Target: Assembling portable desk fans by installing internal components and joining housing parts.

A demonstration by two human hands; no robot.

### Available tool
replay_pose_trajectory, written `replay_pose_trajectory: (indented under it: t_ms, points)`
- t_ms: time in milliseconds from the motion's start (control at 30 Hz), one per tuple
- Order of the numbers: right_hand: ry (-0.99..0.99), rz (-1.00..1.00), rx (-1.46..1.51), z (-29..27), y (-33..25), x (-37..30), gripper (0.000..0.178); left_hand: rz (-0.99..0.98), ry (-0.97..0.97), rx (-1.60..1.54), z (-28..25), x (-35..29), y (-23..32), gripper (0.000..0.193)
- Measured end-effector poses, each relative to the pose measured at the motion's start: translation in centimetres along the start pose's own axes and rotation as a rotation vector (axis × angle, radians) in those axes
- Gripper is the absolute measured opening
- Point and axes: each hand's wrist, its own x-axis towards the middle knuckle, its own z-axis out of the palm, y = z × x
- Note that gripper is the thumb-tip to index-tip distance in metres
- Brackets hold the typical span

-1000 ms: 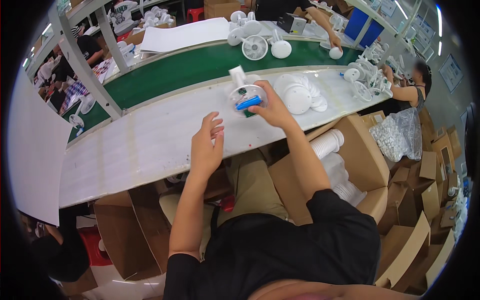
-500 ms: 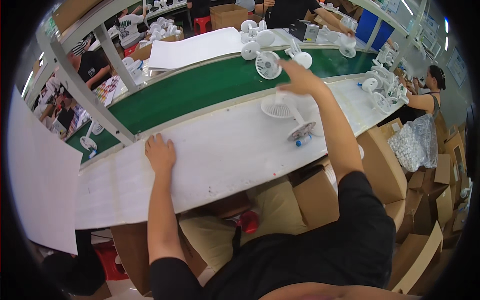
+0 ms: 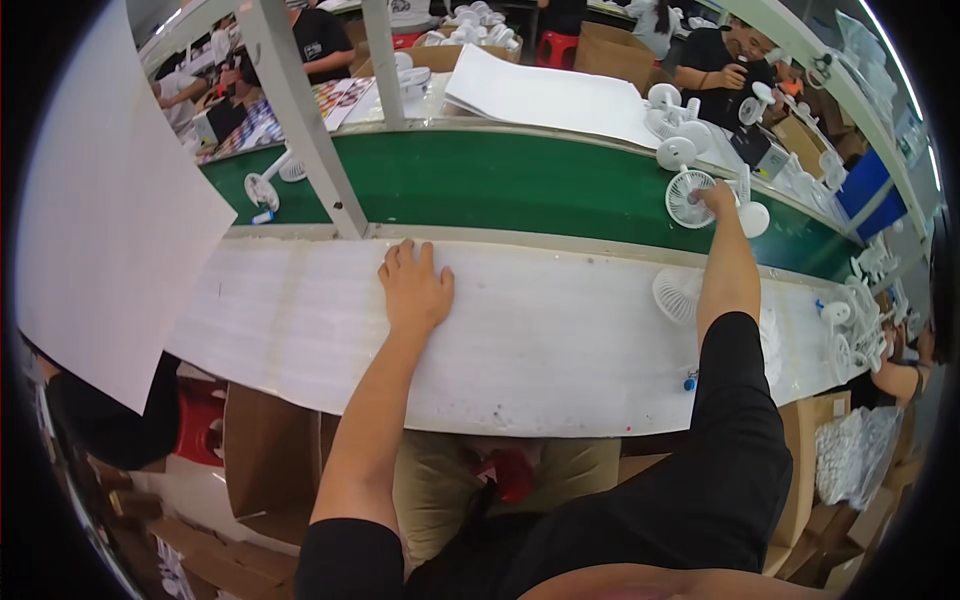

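My left hand point(image 3: 415, 290) lies flat on the white-covered bench point(image 3: 540, 330), fingers spread and nothing in them. Across the bench, my right hand point(image 3: 717, 198) has its fingers closed on the round grille of a small white fan point(image 3: 688, 203), which rests on the green conveyor belt point(image 3: 520, 185). Another white fan point(image 3: 677, 295) lies on the bench under my right forearm, which hides much of it. A small blue cylinder point(image 3: 690, 384) sits close to my right sleeve.
More white fans point(image 3: 855, 325) are heaped at the bench's right end. One fan point(image 3: 262, 192) lies farther left on the belt. Metal posts point(image 3: 300, 115) rise along the belt. A large white sheet point(image 3: 120, 220) stands at left. Cardboard boxes point(image 3: 270, 460) are below; co-workers sit beyond.
My right hand has gone from above the bench fan out to a fan on the belt and closed on it. My left hand stays on the bench. The view has swung left.
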Motion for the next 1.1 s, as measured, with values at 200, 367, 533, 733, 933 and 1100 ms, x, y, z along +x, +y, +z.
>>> replay_pose_trajectory:
  t_ms: [200,367,533,733,933,1100]
  points:
    - [0.018,-0.530,-0.215,-1.3,-10.8,-4.2,0.039,-0.010,-0.021,0.027,-0.1,0.1,-0.5,0.045]
    - [-0.157,-0.845,-0.322,-2.5,-14.8,-19.2,0.034,-0.064,0.033,-0.073,1.1,0.3,-1.0,0.048]
    - [-0.351,-1.283,-0.612,-4.1,-15.6,-33.2,0.053,-0.133,0.191,-0.302,2.3,0.5,-1.6,0.047]
    - [-0.084,-1.262,-0.263,3.5,-23.9,-37.5,0.060,-0.116,0.143,-0.375,2.0,0.7,-2.7,0.044]
    - [-0.432,-1.180,-0.256,8.3,-26.9,-36.0,0.035,-0.212,0.143,-0.458,1.6,1.4,-3.1,0.040]
    - [0.255,-0.986,0.328,-4.8,-26.7,-37.6,0.023,-0.186,0.183,-0.427,1.7,1.5,-2.8,0.037]
